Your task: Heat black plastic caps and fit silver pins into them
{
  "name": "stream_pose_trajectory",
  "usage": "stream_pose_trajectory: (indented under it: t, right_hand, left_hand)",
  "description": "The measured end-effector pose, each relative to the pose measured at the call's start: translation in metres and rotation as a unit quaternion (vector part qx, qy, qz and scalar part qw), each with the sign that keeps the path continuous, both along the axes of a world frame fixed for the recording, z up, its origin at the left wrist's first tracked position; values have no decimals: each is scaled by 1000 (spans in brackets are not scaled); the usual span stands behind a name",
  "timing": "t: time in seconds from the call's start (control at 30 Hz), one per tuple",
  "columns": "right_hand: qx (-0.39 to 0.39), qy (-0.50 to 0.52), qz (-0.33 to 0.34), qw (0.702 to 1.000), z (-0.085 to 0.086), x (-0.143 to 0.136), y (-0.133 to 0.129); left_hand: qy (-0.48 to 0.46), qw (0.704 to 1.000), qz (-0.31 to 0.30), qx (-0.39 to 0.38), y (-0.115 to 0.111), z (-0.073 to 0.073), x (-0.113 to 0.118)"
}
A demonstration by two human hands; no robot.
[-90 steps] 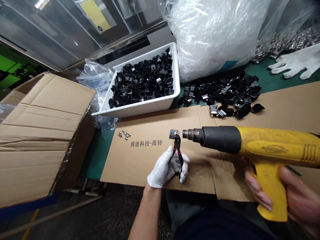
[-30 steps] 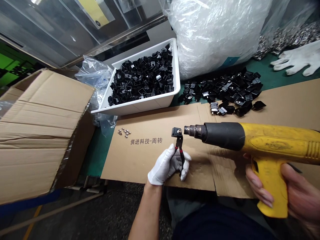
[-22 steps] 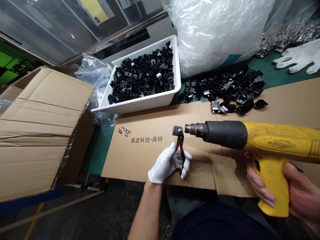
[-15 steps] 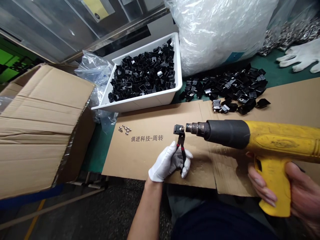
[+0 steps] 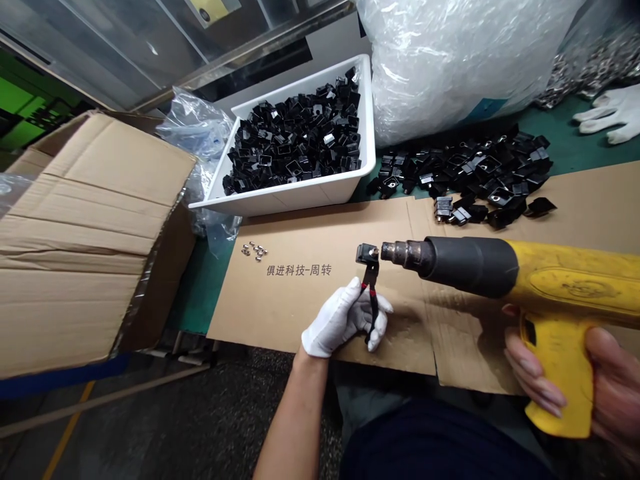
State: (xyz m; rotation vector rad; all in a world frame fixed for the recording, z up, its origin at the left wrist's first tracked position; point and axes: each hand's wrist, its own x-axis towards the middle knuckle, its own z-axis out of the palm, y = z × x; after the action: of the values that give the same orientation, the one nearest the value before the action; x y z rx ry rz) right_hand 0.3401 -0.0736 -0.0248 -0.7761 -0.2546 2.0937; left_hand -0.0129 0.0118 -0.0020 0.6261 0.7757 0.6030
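In a white glove, my left hand point(image 5: 345, 318) is closed around the handles of black pliers point(image 5: 371, 280) with red bands. Their jaws grip a small black plastic housing point(image 5: 365, 253) with a metal piece on its right side. My bare right hand point(image 5: 595, 373) is wrapped around the handle of a yellow heat gun point(image 5: 555, 273). Its stepped metal nozzle point(image 5: 405, 253) points left at the metal piece, with a narrow gap between them. Several small metal pins point(image 5: 255, 251) lie on the cardboard sheet point(image 5: 290, 307) to the left.
Behind the cardboard stands a white bin point(image 5: 280, 201) full of black housings. More black housings point(image 5: 480, 170) are piled at its right. A large plastic bag point(image 5: 465, 60), a white glove point(image 5: 613, 115) and metal parts point(image 5: 595, 70) lie farther back. An open carton point(image 5: 85, 247) stands at left.
The whole view has shifted slightly, so most things sit a little farther right. Both hands keep their grips, and the nozzle stays close beside the housing's metal piece.
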Motion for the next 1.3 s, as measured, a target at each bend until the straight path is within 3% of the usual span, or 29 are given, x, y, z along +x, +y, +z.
stream_pose_trajectory:
  t: [0.37, 0.43, 0.57, 0.7, 0.97, 1.3]
  right_hand:
    - [38, 7, 35, 999, -12, 7, 1]
    - [43, 3, 34, 998, -16, 10, 2]
    - [34, 12, 51, 998, -21, 15, 3]
    - [18, 14, 43, 999, -13, 10, 3]
    - [-4, 17, 10, 1000, 9, -4, 6]
    - [-56, 18, -14, 998, 20, -12, 7]
  left_hand:
    - [6, 1000, 9, 2, -1, 4, 2]
    - [16, 999, 44, 24, -5, 2, 7]
    - [83, 974, 182, 111, -16, -6, 24]
    - [146, 941, 254, 169, -20, -9, 41]
    - [183, 910, 326, 182, -15, -6, 63]
    - [249, 883, 323, 231, -22, -12, 73]
